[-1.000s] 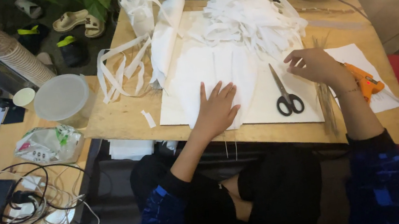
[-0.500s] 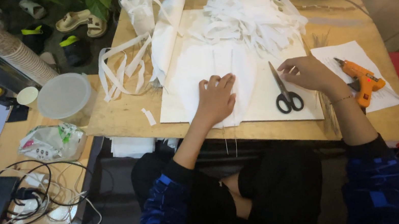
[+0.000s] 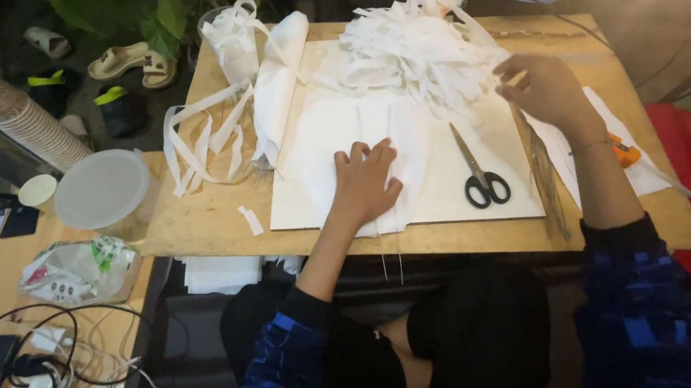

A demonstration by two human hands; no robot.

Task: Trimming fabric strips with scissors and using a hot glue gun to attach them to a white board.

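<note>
A: Left hand [image 3: 366, 184]?
B: Flat, fingers spread, pressing folded white cloth [image 3: 356, 135] onto the board [image 3: 453, 198].
A: Right hand [image 3: 543, 88]?
B: Raised at the strip pile [image 3: 415, 47], fingers curled; can't tell if it's pinching a strip.
A: Scissors [image 3: 477, 169]?
B: On the board between the hands, shut, untouched.
</note>
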